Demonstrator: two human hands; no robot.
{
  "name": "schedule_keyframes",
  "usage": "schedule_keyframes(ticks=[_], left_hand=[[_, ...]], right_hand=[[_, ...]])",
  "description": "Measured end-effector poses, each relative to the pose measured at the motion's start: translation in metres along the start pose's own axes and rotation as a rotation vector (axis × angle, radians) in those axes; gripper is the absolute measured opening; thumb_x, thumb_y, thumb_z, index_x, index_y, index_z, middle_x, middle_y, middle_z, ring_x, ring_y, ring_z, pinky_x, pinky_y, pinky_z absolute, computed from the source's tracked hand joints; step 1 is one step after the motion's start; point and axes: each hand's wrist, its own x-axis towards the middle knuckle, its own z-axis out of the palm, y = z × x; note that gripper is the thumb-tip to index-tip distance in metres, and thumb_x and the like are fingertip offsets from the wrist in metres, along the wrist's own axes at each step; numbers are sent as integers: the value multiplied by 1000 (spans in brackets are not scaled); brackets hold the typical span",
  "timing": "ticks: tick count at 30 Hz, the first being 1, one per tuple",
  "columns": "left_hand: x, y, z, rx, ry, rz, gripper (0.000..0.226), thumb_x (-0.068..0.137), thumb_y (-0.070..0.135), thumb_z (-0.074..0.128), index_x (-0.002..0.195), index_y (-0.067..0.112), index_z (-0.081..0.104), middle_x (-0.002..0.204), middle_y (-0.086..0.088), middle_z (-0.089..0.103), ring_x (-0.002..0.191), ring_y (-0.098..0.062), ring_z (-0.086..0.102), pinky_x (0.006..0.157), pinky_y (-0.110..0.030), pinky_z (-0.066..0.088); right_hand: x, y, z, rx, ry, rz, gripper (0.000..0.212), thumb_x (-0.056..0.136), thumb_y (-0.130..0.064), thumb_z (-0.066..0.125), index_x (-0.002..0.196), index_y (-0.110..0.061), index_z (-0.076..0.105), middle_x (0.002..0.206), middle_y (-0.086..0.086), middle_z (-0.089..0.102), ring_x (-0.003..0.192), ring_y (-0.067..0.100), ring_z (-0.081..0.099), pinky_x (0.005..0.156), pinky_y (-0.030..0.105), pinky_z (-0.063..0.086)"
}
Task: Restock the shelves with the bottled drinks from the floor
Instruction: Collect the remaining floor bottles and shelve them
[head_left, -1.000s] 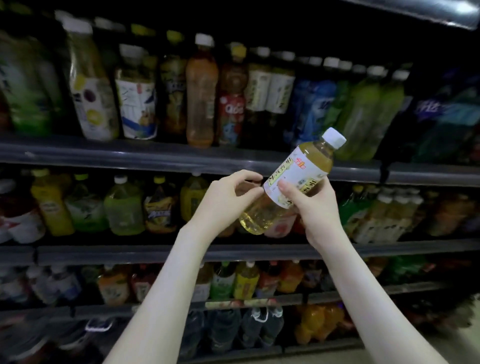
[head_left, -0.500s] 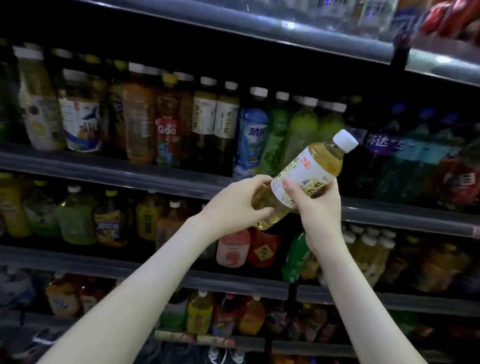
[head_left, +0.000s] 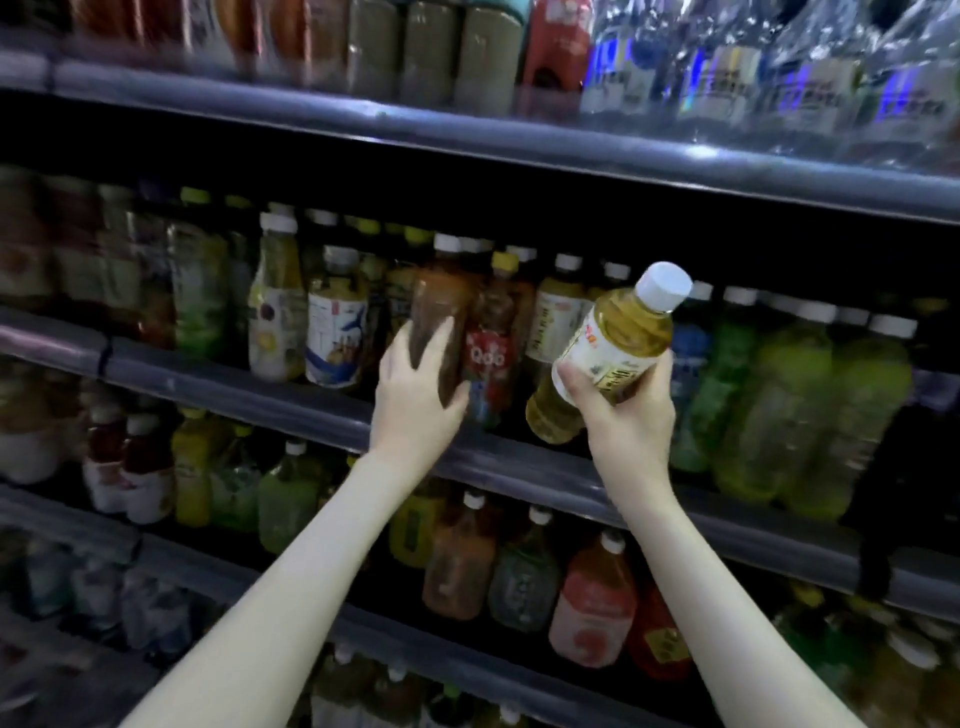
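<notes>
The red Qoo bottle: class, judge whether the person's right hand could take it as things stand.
Probably not yet. The red Qoo bottle stands at the shelf front, close by, but the right hand is full with the tilted yellow tea bottle; the left hand grips the brown bottle beside it.

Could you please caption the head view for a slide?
Right hand holds a tilted yellow drink bottle; left hand grips a shelved brown bottle.

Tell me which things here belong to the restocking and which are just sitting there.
In the job: yellow drink bottle, held tilted by the right hand; brown bottle on the shelf, gripped by the left hand.
Just there: red-label bottle beside it; green bottles to the right; water bottles on the top shelf; pink bottle below.
</notes>
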Motion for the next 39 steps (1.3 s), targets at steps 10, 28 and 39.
schedule_keyframes(ticks=[10, 28, 39], left_hand=[[62, -47, 30, 341, 16, 319, 86, 85, 65, 50, 151, 34, 6, 156, -7, -14, 144, -32, -17, 107, -57, -18], [69, -82, 19, -88, -194, 438, 89, 88, 14, 63, 152, 37, 6, 157, 4, -22, 147, -24, -11, 111, -35, 7], [14, -65, 20, -354, -34, 446, 77, 89, 26, 60, 152, 23, 16, 157, -6, 14, 146, -19, 15, 117, -26, 17]], right_hand=[[62, 43, 70, -379, 45, 178, 43, 81, -37, 74, 112, -19, 50, 93, -9, 60, 91, 18, 60, 76, 29, 48], [28, 51, 145, -740, 17, 73, 91, 85, -41, 67, 151, -9, 13, 151, 13, 31, 139, 30, 31, 111, 42, 35], [-27, 30, 114, -345, 207, -112, 77, 81, -27, 76, 143, -8, 35, 135, 3, 50, 127, 11, 48, 106, 21, 40]])
